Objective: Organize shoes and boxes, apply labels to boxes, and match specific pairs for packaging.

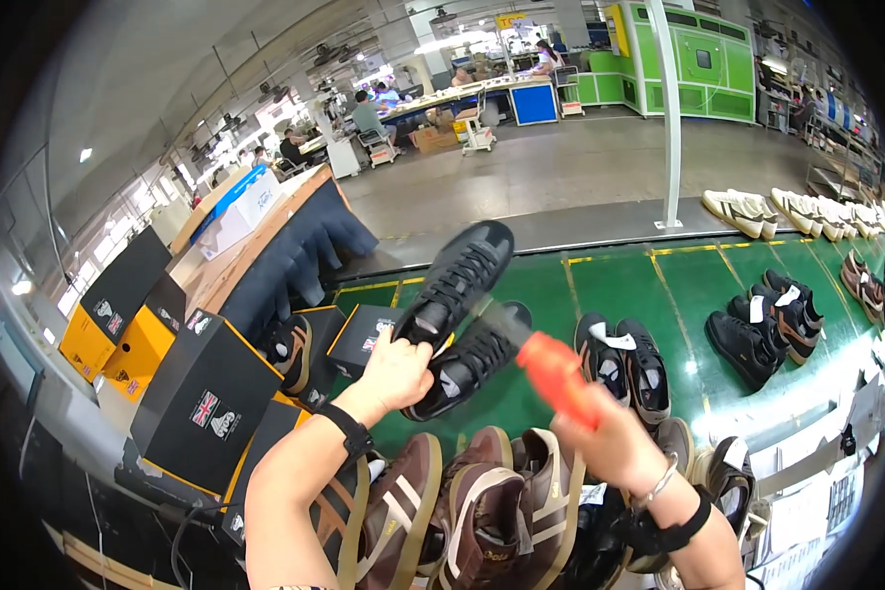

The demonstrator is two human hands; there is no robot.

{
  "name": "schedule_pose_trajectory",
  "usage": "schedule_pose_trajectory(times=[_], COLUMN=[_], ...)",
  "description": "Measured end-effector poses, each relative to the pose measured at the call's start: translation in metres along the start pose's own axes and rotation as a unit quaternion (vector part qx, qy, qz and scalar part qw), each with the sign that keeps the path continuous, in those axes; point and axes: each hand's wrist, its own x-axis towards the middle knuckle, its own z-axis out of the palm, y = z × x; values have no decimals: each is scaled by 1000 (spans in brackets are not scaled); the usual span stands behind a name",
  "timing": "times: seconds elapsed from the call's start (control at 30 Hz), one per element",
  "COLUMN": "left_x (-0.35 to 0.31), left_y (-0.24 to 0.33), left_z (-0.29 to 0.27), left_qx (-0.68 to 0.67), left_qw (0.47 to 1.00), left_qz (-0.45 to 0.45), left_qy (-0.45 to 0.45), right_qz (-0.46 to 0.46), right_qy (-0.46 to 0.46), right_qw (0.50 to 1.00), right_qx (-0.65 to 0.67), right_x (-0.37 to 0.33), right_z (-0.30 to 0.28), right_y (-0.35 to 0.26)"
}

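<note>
We are working over the green worktop [659, 285], where pairs of shoes are lying in rows. Left of our fingers, black and orange shoeboxes [206, 403] are standing stacked, flag labels facing us. Our left hand [395, 374] is gripping the black shoe [457, 280] by its heel, tilting it upward toward the orange-handled tool [551, 374], which our right hand [610, 442] is clenching just beside it.

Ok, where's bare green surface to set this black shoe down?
Free: the green mat beyond the black pair, and between that pair and the black shoes to the right. Crowded: brown shoes nearest you, boxes left.
</note>
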Motion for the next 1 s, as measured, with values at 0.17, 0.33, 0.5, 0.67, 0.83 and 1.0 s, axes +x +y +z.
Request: schedule_pose_trajectory(times=[0.17,0.33,0.5,0.67,0.83,1.0], left_x=[-6,24,27,28,34,14], left_y=[-19,-31,-58,-79,-87,-82], left_z=[0,5,43,73,107,152], left_qx=[-54,-156,-151,-130,-144,-137], left_qw=[984,901,837,789,758,720], left_qz=[-162,-383,-507,-575,-616,-634], left_qy=[-54,-134,-142,-170,-159,-246], right_qz=[26,92,63,197,145,184], right_qy=[-91,-191,-138,-147,-163,-161], right_qw=[995,969,984,969,975,968], right_qx=[-40,-129,-91,-2,-44,-50], right_x=[-4,-6,-7,-1,-1,0], right_z=[10,9,14,15,24,21], right_y=[-3,-5,14,22,31,15])
